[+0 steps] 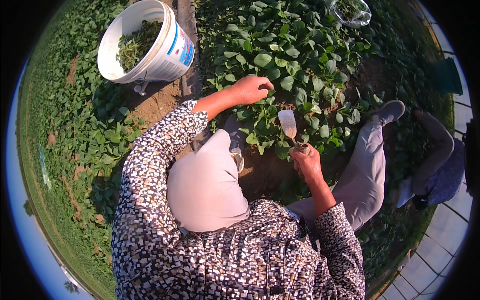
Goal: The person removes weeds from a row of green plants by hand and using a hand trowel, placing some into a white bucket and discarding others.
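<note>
My right hand (308, 163) grips the handle of a small hand trowel (288, 122), whose flat, soil-marked metal blade points up and away from me over the plants. To its left, my left hand (253, 90) hovers over or touches the edge of the leafy green plants (264, 60), fingers curled downward; whether it holds a leaf or a stem cannot be told. The broad-leaved plants grow closely in front of me, with patches of brown soil between them. Both hands are apart from each other.
A white plastic bucket (165, 71) holding picked greens stands at upper left, beside a dark strip (187, 22). A clear plastic bag (362, 18) with greens lies at upper right. Another person (444, 165) crouches at far right, below a dark green bucket (446, 77). My legs flank the soil.
</note>
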{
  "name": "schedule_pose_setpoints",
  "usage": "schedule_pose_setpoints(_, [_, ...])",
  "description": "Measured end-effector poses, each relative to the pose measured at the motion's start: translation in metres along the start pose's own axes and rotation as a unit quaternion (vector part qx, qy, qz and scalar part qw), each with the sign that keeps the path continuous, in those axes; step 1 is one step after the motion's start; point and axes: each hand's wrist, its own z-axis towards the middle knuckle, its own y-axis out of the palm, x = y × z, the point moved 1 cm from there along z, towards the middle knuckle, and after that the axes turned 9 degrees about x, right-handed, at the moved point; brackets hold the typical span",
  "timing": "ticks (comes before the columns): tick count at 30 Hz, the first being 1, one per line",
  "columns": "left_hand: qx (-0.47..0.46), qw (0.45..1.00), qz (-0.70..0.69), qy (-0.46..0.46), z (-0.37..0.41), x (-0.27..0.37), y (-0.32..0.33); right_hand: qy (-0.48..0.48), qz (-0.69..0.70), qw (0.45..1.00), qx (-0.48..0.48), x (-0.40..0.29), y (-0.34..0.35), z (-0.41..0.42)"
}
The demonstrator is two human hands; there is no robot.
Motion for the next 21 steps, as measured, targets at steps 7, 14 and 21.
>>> schedule_pose_setpoints(7, [-0.135, 0.964, 0.229, 0.023, 0.067, -0.013, 0.062, -0.063, -0.204, 0.977, 0.023, -0.026, 0.026, 0.064])
schedule_pose_setpoints(14, [0.055, 0.967, 0.15, -0.196, 0.063, -0.045, 0.032, -0.188, -0.405, 0.89, 0.099, -0.083, 0.008, 0.106])
schedule_pose_setpoints(21, [0.068, 0.975, 0.168, -0.125, 0.118, -0.03, 0.03, -0.164, -0.312, 0.919, 0.179, -0.062, -0.035, 0.11])
